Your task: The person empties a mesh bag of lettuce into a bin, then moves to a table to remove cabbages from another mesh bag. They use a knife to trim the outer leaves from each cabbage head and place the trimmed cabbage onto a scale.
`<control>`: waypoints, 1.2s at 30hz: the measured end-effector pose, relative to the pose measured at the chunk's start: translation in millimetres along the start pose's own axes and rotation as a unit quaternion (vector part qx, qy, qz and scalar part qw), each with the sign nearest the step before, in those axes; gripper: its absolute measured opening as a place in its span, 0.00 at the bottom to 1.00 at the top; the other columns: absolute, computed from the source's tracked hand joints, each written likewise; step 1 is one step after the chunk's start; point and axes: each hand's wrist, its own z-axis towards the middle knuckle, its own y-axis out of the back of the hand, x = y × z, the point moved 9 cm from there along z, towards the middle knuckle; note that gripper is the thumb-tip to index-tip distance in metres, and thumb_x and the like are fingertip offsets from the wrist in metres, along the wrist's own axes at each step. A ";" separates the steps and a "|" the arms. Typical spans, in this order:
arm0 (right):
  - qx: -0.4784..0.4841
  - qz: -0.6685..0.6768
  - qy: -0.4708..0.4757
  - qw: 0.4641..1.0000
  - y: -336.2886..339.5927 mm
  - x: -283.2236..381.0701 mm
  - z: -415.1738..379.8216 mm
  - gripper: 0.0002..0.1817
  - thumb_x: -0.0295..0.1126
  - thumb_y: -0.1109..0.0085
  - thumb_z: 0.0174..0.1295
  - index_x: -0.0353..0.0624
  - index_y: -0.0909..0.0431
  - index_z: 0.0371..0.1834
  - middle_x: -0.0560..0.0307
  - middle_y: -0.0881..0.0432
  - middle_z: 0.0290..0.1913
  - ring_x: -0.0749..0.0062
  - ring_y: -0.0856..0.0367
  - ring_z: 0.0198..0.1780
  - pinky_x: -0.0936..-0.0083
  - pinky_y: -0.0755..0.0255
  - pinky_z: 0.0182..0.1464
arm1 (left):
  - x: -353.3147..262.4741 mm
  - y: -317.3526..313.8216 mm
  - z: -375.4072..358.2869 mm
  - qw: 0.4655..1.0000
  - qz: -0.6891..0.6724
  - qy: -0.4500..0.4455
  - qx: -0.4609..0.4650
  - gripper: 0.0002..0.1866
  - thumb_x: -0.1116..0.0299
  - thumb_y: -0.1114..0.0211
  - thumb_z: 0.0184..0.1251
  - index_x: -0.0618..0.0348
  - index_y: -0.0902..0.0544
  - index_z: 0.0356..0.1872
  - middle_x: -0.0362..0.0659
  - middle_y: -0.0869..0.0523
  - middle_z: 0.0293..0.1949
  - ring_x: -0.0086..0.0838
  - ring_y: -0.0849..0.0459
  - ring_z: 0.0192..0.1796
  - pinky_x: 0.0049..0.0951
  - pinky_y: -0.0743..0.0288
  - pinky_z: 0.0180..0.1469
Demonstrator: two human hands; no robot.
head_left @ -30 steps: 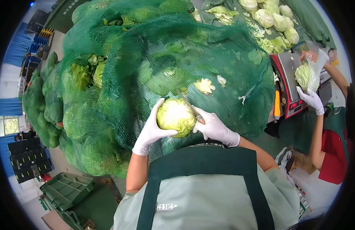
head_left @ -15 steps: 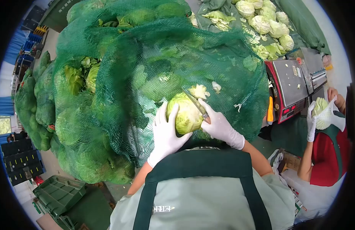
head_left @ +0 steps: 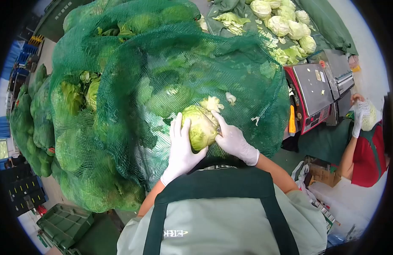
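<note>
A pale green cabbage [head_left: 197, 129] sits over the green netting in front of me. My left hand [head_left: 180, 148], in a white glove, is wrapped round its left and near side. My gloved right hand [head_left: 234, 143] is closed at the cabbage's right side, around the handle of a knife [head_left: 218, 131]. Only a little of the knife shows; its blade is hard to make out against the cabbage. A cut pale leaf piece [head_left: 212, 103] lies at the cabbage's far edge, close to my right fingertips.
Green mesh sacks [head_left: 79, 157] of cabbages fill the left. Trimmed cabbages [head_left: 278, 26] lie at the far right, beyond a red-sided scale [head_left: 309, 95]. An orange-handled tool [head_left: 292, 119] is beside the scale. A co-worker's gloved hand [head_left: 358, 121] holds a netted cabbage at right.
The knife blade, plain across the cabbage before, is now barely visible. The cabbage has turned slightly in my hands. The co-worker's cabbage is now covered by white netting. The whole view has shifted slightly.
</note>
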 end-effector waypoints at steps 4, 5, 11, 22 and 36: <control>0.004 -0.020 0.010 1.000 3.8 0.7 7.6 0.44 0.29 0.47 0.56 0.50 0.46 0.81 0.37 0.16 0.29 0.39 0.16 0.33 0.45 0.24 0.41 | -0.5 0.9 -3.0 1.000 0.006 -0.007 -0.018 0.57 0.68 0.18 0.42 0.63 0.44 0.75 0.65 0.46 0.77 0.61 0.44 0.77 0.54 0.44 0.77; 0.002 -0.021 0.015 1.000 3.4 0.6 9.2 0.43 0.29 0.47 0.56 0.50 0.45 0.81 0.37 0.16 0.30 0.39 0.16 0.33 0.45 0.24 0.42 | 0.1 0.5 -3.8 1.000 0.009 -0.009 -0.028 0.57 0.68 0.18 0.42 0.63 0.44 0.75 0.65 0.46 0.77 0.61 0.44 0.77 0.54 0.44 0.77; 0.100 0.117 -0.038 0.987 15.9 14.7 14.0 0.41 0.27 0.49 0.54 0.49 0.39 0.78 0.41 0.15 0.31 0.50 0.15 0.29 0.57 0.20 0.39 | 1.1 1.1 -15.9 0.998 -0.011 -0.017 -0.065 0.57 0.68 0.16 0.40 0.62 0.42 0.75 0.64 0.45 0.77 0.58 0.42 0.77 0.52 0.44 0.78; 0.020 0.362 -0.118 0.924 16.6 -48.9 60.1 0.49 0.20 0.35 0.51 0.55 0.40 0.81 0.61 0.22 0.31 0.81 0.31 0.12 0.79 0.33 0.15 | 65.2 31.4 -78.1 0.997 -0.065 -0.028 -0.020 0.55 0.79 0.20 0.42 0.56 0.39 0.76 0.58 0.41 0.74 0.54 0.40 0.78 0.47 0.39 0.78; -0.003 -0.003 0.130 0.991 -6.2 66.1 -7.2 0.37 0.32 0.43 0.60 0.52 0.37 0.77 0.48 0.16 0.26 0.51 0.15 0.28 0.57 0.21 0.35 | 62.5 19.1 -54.8 0.963 -0.215 0.150 -0.060 0.70 0.57 0.13 0.40 0.69 0.54 0.79 0.62 0.46 0.76 0.53 0.44 0.79 0.45 0.47 0.80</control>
